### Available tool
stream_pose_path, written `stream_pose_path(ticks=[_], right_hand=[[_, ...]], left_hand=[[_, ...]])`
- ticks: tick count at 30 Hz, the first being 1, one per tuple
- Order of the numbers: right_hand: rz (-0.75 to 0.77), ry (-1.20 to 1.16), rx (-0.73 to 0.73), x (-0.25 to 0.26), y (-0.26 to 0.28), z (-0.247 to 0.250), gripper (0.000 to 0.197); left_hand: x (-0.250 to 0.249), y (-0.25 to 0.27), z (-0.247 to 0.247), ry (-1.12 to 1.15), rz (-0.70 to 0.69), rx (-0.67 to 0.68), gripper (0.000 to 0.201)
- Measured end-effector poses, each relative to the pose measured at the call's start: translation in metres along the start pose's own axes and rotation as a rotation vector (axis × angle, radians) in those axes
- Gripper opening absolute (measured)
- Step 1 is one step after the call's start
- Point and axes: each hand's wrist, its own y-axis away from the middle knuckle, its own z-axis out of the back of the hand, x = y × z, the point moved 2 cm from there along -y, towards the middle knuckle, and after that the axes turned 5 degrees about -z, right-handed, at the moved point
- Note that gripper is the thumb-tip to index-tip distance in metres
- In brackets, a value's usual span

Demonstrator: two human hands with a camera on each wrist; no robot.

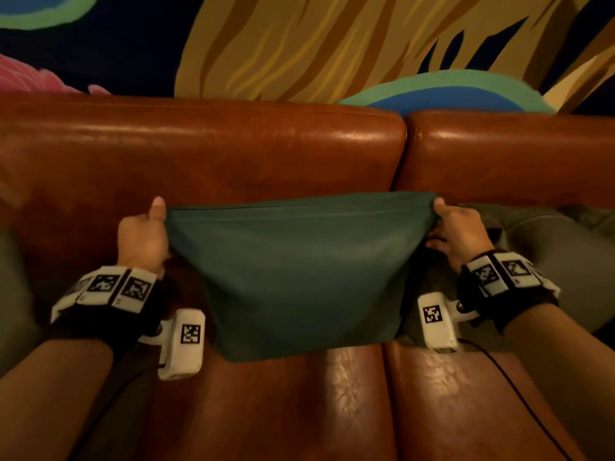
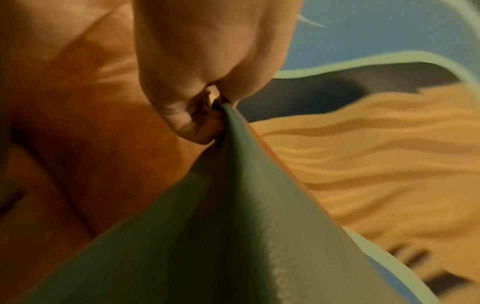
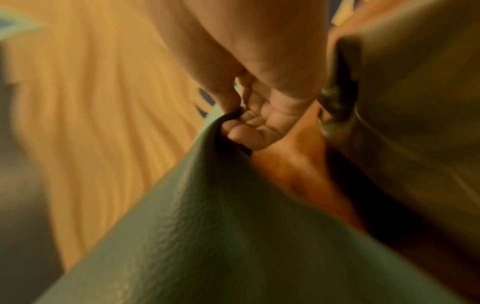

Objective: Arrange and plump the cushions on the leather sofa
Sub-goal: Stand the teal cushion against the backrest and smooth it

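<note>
- At the far left edge of the head view we see a dull grey-green soft shape [image 1: 13, 294] resting against the sofa; too little of it shows for us to tell what it is.
- Our left hand [image 1: 143, 237] pinches the upper left corner of the square teal leather-look cushion [image 1: 299, 271]; in the left wrist view the fingers [image 2: 187, 123] are curled tight on the gathered corner [image 2: 228, 127], thumb raised.
- The teal cushion stands upright on the seat of the glossy brown leather sofa [image 1: 206, 154], in front of the gap between its two back cushions, its top edge stretched taut between both hands and its lower edge on the seat.
- Behind the sofa we see a painted wall mural [image 1: 332, 44] with wavy tan and ochre streaks, blue-and-green rings and a pink patch on a dark ground.
- Our right hand [image 1: 462, 231] grips the upper right corner the same way; the right wrist view shows the fingers [image 3: 249, 133] folded round the pulled-up corner [image 3: 221, 131].
- To the right, just beside that hand, an olive-grey soft cushion [image 1: 539, 241] lies on the seat against the backrest.
- Both wrists wear black bands with white marker blocks.
</note>
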Motion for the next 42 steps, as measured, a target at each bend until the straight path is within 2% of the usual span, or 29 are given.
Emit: stream_pose_path(ticks=[3,7,10,11,13,15,18,21,23,25,26,29,31,33,36,39,40,42], right_hand=[[-0.084,-0.039,0.049,-0.01,-0.002,-0.01,0.023],[-0.171,-0.07,0.046,-0.021,-0.003,-0.007,0.047],[-0.173,-0.056,0.018,-0.011,-0.015,-0.001,0.068],[-0.157,-0.033,-0.003,-0.008,-0.019,0.001,0.069],[-0.117,0.043,-0.026,-0.007,-0.026,0.002,0.057],[-0.12,0.095,-0.022,-0.016,-0.03,0.003,0.047],[-0.153,0.084,-0.035,-0.03,-0.03,0.006,0.052],[-0.133,0.05,-0.025,-0.022,-0.018,0.012,0.048],[-0.066,0.088,-0.037,-0.004,-0.007,0.027,0.041],[0.066,0.187,-0.039,0.016,0.006,0.048,0.036],[0.145,0.23,-0.029,0.024,0.012,0.06,0.034],[0.321,0.355,0.033,0.041,0.034,0.1,0.03],[0.391,0.469,0.05,0.042,0.047,0.125,0.026],[0.495,0.639,0.056,0.031,0.056,0.147,0.019],[0.706,1.04,0.164,-0.007,0.058,0.17,0.02],[0.855,1.206,0.209,-0.04,0.043,0.192,0.038],[0.902,1.222,0.181,-0.046,0.034,0.2,0.039],[1.038,1.233,0.125,-0.054,0.013,0.212,0.043]], left_hand=[[0.005,-0.002,-0.002,-0.021,0.007,-0.006,0.048],[0.019,0.007,-0.004,0.055,0.122,-0.012,0.067],[0.017,0.008,-0.004,0.139,0.165,0.039,0.068],[0.015,0.004,-0.005,0.128,0.154,0.037,0.06],[0.015,-0.013,-0.002,0.049,0.123,-0.005,0.034],[0.017,-0.023,0.0,0.004,0.127,-0.061,0.025],[0.031,-0.041,0.005,-0.159,0.034,-0.098,0.037],[0.023,-0.033,0.011,-0.142,0.028,-0.058,0.045],[0.007,-0.027,0.022,-0.201,-0.022,-0.101,0.055],[-0.018,-0.017,0.028,-0.293,-0.169,-0.12,0.049],[-0.029,-0.012,0.027,-0.327,-0.257,-0.078,0.044],[-0.088,0.055,-0.007,-0.321,-0.47,0.033,0.029],[-0.115,0.109,-0.044,-0.398,-0.618,0.198,0.013],[-0.126,0.162,-0.09,-0.403,-0.726,0.342,0.011],[-0.115,0.228,-0.167,-0.351,-0.788,0.537,0.01],[-0.083,0.283,-0.239,-0.351,-0.747,0.631,0.01],[-0.072,0.302,-0.26,-0.343,-0.758,0.641,0.015],[-0.048,0.338,-0.299,-0.386,-0.826,0.706,0.041]])
